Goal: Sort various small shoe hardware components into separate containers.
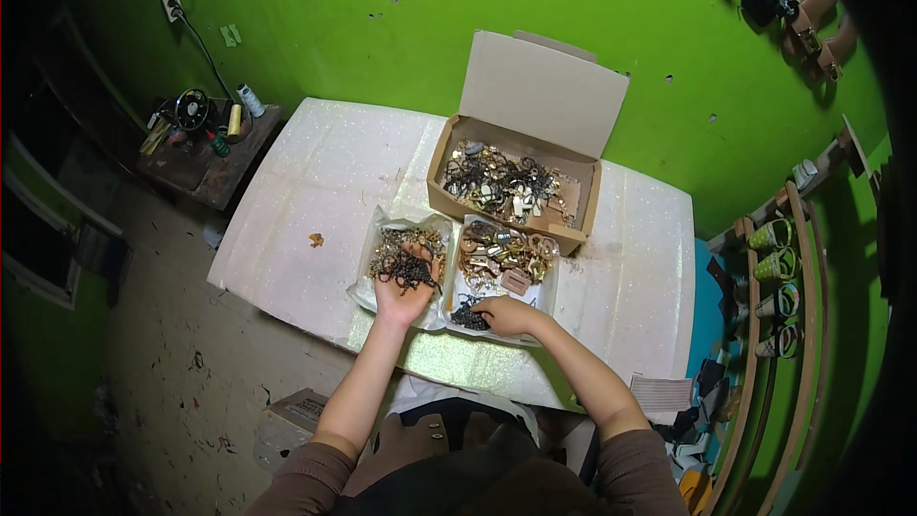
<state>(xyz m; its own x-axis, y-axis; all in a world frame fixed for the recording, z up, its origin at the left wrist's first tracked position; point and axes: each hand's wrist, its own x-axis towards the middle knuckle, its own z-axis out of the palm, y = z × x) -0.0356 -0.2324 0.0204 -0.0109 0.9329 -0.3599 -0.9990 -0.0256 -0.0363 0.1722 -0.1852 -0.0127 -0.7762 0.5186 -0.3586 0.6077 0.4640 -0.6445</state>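
My left hand [406, 302] is cupped palm up over the left small box [358, 289], with a tangle of dark chain [411, 272] resting in its palm and curled fingers. Under and around it lie many small gold and silver metal pieces [390, 241]. My right hand [508, 316] reaches into the near part of the right small box [551, 294], its fingers closed at a heap of dark chain pieces [468, 313]. Farther back in that box are gold buckles [506, 250] and a pinkish-brown tag [516, 281].
Behind stands a larger cardboard box [589, 203], its lid [540, 86] raised, full of mixed metal fittings. A brown scrap [315, 241] lies on the glittery white table [277, 201]. At left is a small dark table [205, 172] with thread spools; at right, a wooden shoe rack [755, 363].
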